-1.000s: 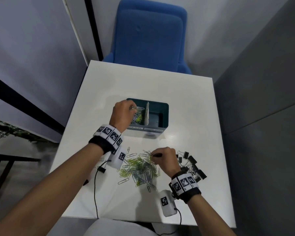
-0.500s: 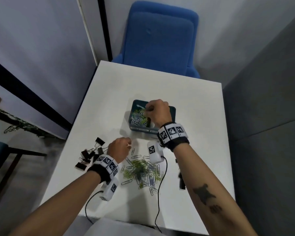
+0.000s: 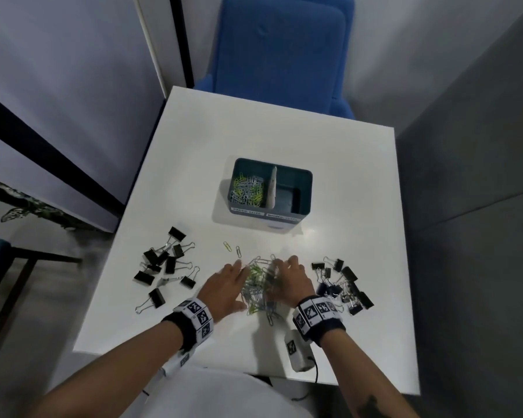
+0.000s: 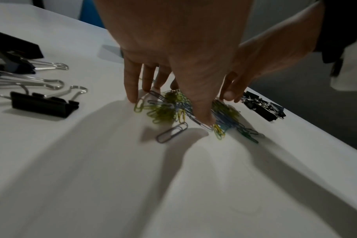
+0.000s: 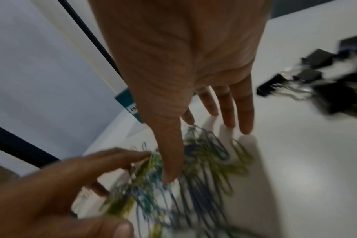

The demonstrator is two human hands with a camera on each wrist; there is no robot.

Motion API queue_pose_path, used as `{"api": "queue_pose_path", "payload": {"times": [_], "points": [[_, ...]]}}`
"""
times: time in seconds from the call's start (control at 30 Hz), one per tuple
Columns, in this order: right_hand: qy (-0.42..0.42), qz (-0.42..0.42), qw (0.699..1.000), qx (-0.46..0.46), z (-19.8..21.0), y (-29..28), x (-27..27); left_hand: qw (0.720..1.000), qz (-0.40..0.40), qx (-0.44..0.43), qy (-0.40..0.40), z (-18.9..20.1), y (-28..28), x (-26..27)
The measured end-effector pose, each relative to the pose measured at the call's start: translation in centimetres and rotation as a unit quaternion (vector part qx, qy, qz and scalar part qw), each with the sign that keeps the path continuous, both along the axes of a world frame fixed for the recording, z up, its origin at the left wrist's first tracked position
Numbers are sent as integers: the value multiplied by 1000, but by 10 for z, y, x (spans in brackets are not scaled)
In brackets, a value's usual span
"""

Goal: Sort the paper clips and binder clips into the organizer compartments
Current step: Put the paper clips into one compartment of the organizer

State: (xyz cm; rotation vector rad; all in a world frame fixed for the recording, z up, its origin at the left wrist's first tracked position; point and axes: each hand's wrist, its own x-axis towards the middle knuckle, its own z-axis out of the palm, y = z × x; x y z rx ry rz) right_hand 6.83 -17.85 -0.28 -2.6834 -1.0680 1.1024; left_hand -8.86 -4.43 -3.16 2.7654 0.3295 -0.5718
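A teal organizer [image 3: 302, 179] stands mid-table. Its left compartment holds coloured paper clips [image 3: 248, 190]; the right compartment [image 3: 290, 197] shows a bare floor. Nearer me, a tangled pile of paper clips [image 3: 260, 282] lies between both hands. My left hand [image 3: 228, 282] touches the pile's left side with straight fingers [image 4: 132, 90], its thumb pressing on clips. My right hand [image 3: 289, 280] flanks the right side, fingers [image 5: 243, 112] straight on the table. Black binder clips lie in a left group [image 3: 166, 263] and a right group [image 3: 344, 285].
Two loose paper clips [image 3: 233, 248] lie just beyond the pile. A blue chair [image 3: 281, 49] stands behind the white table [image 3: 284, 131]. A grey wall runs along the right, and the table's front edge is close to my wrists.
My right hand has come back from the organizer's left compartment to the pile. My left hand has shifted onto the pile's left side. Both hands now flank the clips.
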Motion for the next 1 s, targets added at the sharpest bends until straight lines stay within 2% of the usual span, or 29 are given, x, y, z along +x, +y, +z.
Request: {"api": "queue_pose_path", "payload": {"times": [0.07,0.2,0.4,0.53,0.8,1.0], "points": [[-8,1,1000,22,-5,-8,-11,1000,-19,-10,-3,2,-4,1],[-19,16,999,47,-10,-8,-28,997,-24,-26,-68,-3,-8,5],[-19,-32,996,78,-12,1,-37,998,25,-16,-58,-6,-7,8],[-26,-53,994,87,-13,3,-32,993,82,-72,-51,-7,2,9],[0,-88,986,143,-11,1,-21,963,163,-176,-124,21,19,12],[22,-134,978,157,-5,-8,-13,937,156,-213,-231,71,43,27]]}}
